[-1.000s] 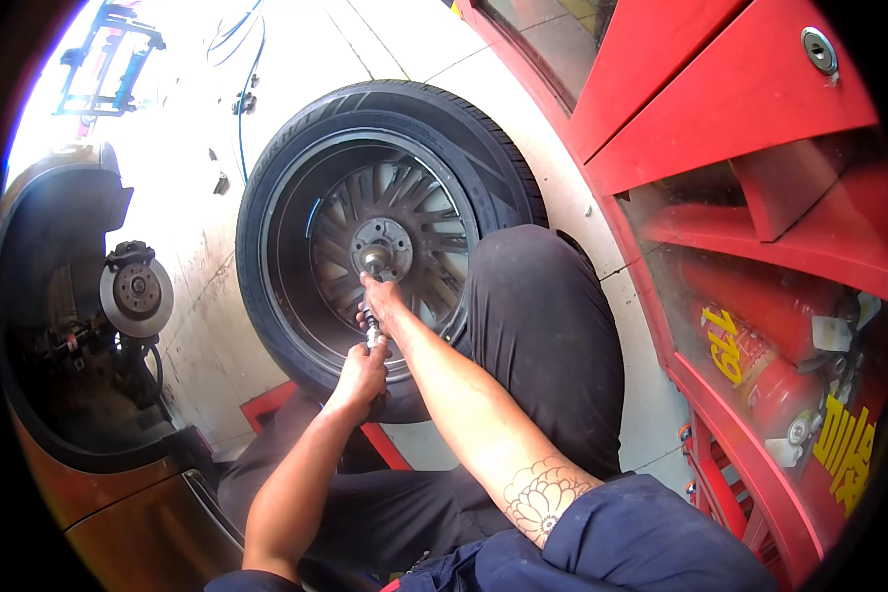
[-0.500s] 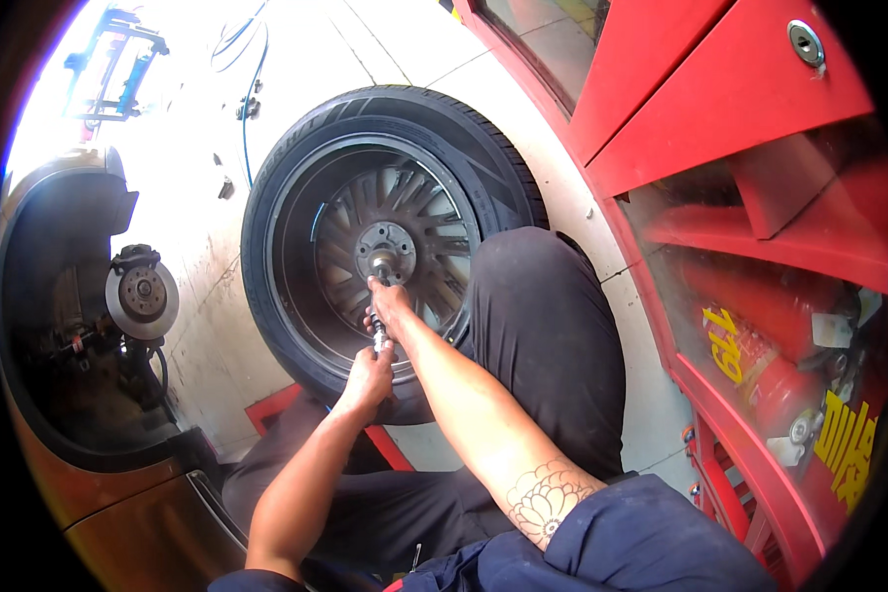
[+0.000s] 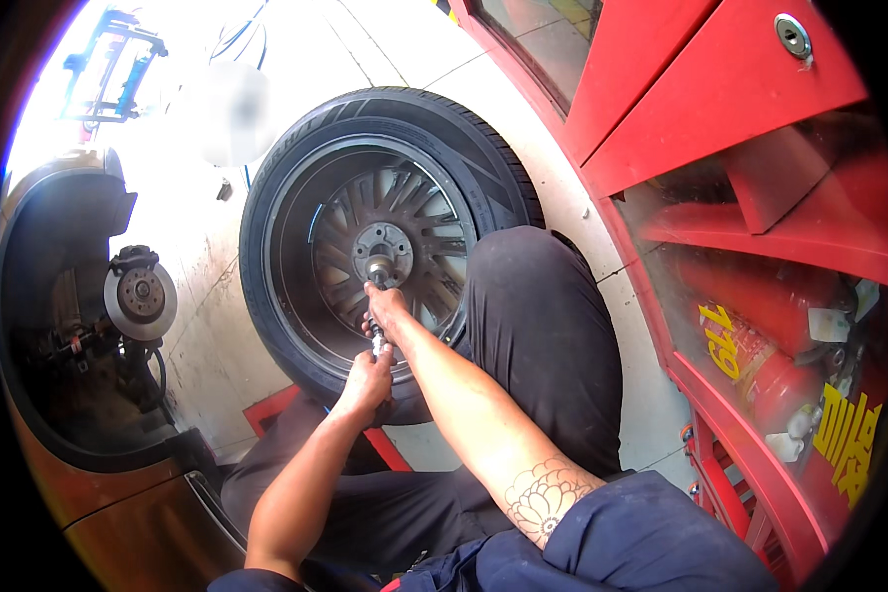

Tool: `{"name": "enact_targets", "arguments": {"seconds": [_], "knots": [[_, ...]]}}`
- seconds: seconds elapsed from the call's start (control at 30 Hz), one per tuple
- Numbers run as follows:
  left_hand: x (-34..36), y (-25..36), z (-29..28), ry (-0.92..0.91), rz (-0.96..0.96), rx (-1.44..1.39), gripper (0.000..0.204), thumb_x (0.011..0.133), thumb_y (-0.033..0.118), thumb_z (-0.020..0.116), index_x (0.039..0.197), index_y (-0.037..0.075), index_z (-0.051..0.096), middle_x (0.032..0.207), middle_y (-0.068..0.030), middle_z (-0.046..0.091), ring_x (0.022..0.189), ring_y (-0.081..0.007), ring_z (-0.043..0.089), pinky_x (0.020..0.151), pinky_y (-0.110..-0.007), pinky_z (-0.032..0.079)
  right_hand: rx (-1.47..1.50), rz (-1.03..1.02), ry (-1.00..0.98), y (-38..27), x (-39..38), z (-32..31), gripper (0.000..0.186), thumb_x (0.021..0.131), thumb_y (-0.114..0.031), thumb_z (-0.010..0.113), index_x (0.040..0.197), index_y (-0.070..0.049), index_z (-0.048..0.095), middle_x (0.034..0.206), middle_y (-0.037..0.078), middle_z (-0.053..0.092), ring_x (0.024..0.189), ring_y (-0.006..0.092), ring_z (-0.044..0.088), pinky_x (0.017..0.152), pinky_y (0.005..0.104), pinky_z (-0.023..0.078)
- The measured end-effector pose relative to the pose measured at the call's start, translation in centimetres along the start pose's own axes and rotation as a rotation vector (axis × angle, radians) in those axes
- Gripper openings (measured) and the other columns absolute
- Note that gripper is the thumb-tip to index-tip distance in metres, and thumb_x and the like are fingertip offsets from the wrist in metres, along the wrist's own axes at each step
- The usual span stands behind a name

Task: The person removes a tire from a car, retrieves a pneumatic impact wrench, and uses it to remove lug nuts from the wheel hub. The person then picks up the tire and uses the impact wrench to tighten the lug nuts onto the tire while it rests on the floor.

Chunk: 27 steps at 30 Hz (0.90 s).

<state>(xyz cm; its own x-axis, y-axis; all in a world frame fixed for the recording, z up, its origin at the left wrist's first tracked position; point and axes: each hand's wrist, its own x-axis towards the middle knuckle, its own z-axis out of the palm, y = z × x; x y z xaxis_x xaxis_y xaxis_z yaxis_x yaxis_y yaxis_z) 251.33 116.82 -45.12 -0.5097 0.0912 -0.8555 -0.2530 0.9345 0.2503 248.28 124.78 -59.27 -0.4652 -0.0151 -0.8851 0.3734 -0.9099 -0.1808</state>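
A wheel (image 3: 508, 187) with a black tyre lies on the floor before me, the inner side of its rim facing up. Both my hands are closed around a slim hand-held tool (image 3: 378, 340) with a metallic shaft; its exact kind is unclear. The round brass-coloured head (image 3: 379, 266) of this tool is at the wheel's hub face (image 3: 397, 239), over the centre bore. My right hand (image 3: 389, 308) grips the front part, close behind the head. Nearer to me, my left hand (image 3: 369, 380) wraps the rear part. Fingers and palms hide much of the tool's body.
At left, a car's open wheel arch shows a bare brake disc (image 3: 140, 296) and caliper. A red cabinet (image 3: 691, 118) with red cylinders (image 3: 784, 390) behind its window stands at right. A blue hose (image 3: 242, 39) lies on the floor beyond the wheel. My knee (image 3: 543, 296) overlaps the tyre.
Both hands keep their grip, and the tool's head stays at the hub centre. The whole view has shifted very slightly. A pale blurred patch now covers part of the floor at upper left.
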Motion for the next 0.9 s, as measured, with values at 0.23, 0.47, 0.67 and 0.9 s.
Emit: {"name": "enact_targets", "arguments": {"seconds": [0.23,0.47,0.67,0.9], "knots": [[-1.4,2.4,-1.2,0.004,-0.037,-0.029,0.040,0.105,0.037,0.053,0.102,-0.002,0.064,0.064,0.0004,0.049,0.052,-0.0142,0.046,0.051,-0.035,0.042,-0.149,-0.053,-0.045,0.1,0.8,0.9,0.053,0.097,-0.049,0.065,0.105,0.003,0.059,0.072,0.012,0.061,0.049,0.0226,0.061,0.041,0.0367,0.051],[-1.8,3.2,-9.2,0.089,0.091,0.068,0.044,0.098,0.038,0.064,0.093,-0.006,0.067,0.066,-0.0075,0.057,0.054,-0.0188,0.055,0.051,-0.036,0.047,-0.901,-0.490,0.086,-1.3,-3.0,2.7,0.080,0.096,-0.057,0.054,0.141,0.009,0.046,0.135,0.033,0.056,0.128,0.0458,0.056,0.108,0.0485,0.046],[-3.9,8.0,-18.5,0.191,0.220,0.550,0.050,0.092,0.038,0.070,0.082,-0.011,0.068,0.064,-0.0187,0.065,0.054,-0.0276,0.067,0.052,-0.042,0.053,-1.318,-1.501,-0.082,-4.6,-5.5,4.2,0.078,0.078,-0.019,0.072,0.148,-0.006,0.042,0.148,0.022,0.045,0.143,0.0392,0.039,0.120,0.0510,0.031],[-4.3,11.2,-17.2,-0.007,0.592,0.492,0.039,0.094,0.026,0.061,0.088,-0.012,0.071,0.077,-0.0203,0.073,0.073,-0.0253,0.076,0.073,-0.039,0.061,-0.929,-1.667,-0.174,-8.6,-1.3,6.1,0.021,0.074,-0.012,0.077,0.088,-0.002,0.064,0.085,0.019,0.066,0.083,0.0400,0.066,0.074,0.0465,0.052]]}}
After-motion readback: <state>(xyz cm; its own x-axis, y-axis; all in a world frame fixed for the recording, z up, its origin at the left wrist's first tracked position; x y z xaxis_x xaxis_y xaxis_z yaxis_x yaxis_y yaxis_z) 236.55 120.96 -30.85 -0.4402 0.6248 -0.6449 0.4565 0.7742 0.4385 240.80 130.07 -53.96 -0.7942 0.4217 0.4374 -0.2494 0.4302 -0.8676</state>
